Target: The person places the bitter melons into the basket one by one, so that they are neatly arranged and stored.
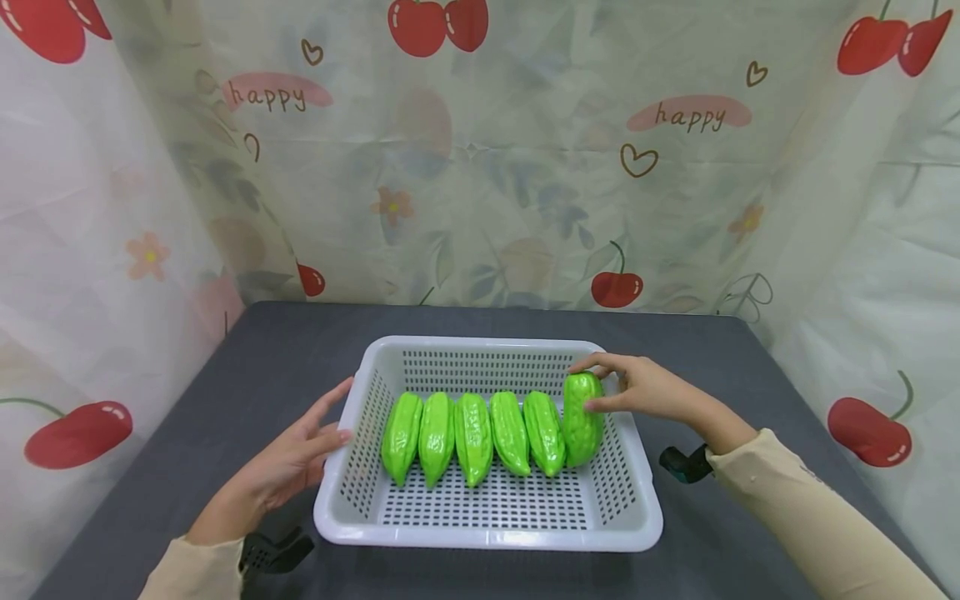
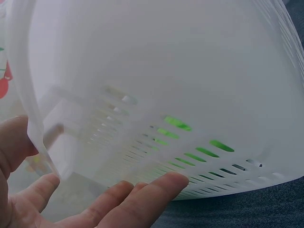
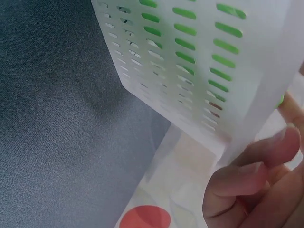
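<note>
A white perforated basket (image 1: 487, 537) sits on the dark table, with several glossy green bitter melons (image 1: 472, 437) in a row inside. At the right end of that row, my right hand (image 1: 652, 387) holds another bitter melon (image 1: 581, 429) near its top, between thumb and fingers. Through the slots in the right wrist view, green shows behind the basket wall (image 3: 256, 61), next to the curled fingers of that hand. My left hand (image 1: 288, 458) rests at the basket's left rim, its fingers extended. In the left wrist view those fingers (image 2: 152, 199) lie along the outer wall (image 2: 190, 61).
The dark grey table (image 1: 315, 321) extends around the basket. Behind it and on both sides hangs a pale curtain (image 1: 487, 167) printed with cherries, hearts and the word "happy". Black straps with cameras are on both wrists, below beige sleeves (image 1: 817, 517).
</note>
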{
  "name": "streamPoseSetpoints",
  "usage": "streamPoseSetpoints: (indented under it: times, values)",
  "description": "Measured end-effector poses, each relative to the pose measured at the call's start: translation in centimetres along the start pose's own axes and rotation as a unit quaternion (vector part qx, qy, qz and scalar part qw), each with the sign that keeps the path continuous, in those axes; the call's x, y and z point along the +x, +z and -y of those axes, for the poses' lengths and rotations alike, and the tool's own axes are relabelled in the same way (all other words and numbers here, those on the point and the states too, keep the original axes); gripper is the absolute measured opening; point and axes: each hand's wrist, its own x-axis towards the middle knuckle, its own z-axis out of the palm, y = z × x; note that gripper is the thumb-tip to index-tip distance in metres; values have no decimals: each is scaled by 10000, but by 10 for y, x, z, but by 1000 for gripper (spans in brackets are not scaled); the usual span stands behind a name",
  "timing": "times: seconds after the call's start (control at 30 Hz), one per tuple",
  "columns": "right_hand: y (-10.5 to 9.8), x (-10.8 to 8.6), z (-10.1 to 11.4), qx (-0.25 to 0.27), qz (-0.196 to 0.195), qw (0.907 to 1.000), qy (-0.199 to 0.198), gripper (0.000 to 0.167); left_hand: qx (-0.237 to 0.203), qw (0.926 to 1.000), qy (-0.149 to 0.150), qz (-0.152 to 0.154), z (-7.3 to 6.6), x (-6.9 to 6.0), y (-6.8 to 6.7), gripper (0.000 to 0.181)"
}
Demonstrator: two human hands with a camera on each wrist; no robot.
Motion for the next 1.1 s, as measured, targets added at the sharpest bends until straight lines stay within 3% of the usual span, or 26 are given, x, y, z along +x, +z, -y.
streamPoseSetpoints:
  times: [0.27,0.57,1.1]
  values:
    - [4,1,3,-247,-164,9996,-7,59,2,10000,11,45,0,0,-1,81]
    - [11,6,8,-622,-400,9969,264,58,-29,10000,13,59,0,0,-1,81]
    - [14,10,13,-1063,-429,9926,404,49,-13,10000,-14,50,0,0,-1,81]
